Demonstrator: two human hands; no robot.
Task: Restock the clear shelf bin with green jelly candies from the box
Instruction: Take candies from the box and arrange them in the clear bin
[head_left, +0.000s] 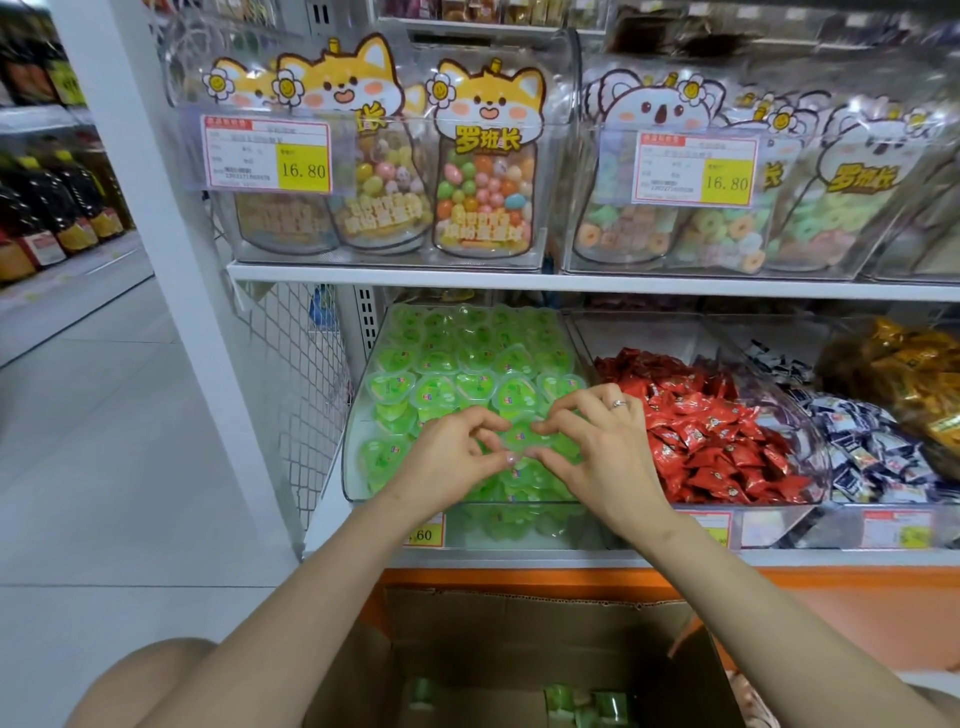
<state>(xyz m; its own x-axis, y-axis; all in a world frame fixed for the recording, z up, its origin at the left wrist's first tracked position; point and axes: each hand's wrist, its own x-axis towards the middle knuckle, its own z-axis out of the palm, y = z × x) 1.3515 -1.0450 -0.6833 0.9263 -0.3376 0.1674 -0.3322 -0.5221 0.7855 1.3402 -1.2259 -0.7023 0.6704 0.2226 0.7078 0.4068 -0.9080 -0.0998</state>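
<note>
From my remote seat I see both hands reaching into the clear plastic shelf bin (357, 441) on the lower white shelf (519, 559). The left hand (451, 460) and the right hand (597, 441) are close together, thumb and forefinger of each curled in and pinching the opposite edges of one heart-shaped jelly cup (519, 435), held just above the pile near the bin's front. The right hand wears a thin silver ring (619, 403).

The bin is well filled with green jelly candies in clear heart-shaped cups (467, 364), lying in rows toward the back and heaped loosely at the front. Directly below my arms sits the open brown cardboard box (519, 629), with a few more green jellies (561, 696) at its bottom.

Just beside the bin on the right is another clear bin of red-wrapped sweets (701, 431). An orange-and-yellow price tag (427, 533) is fixed to the shelf edge under the left forearm, partly hidden.
</note>
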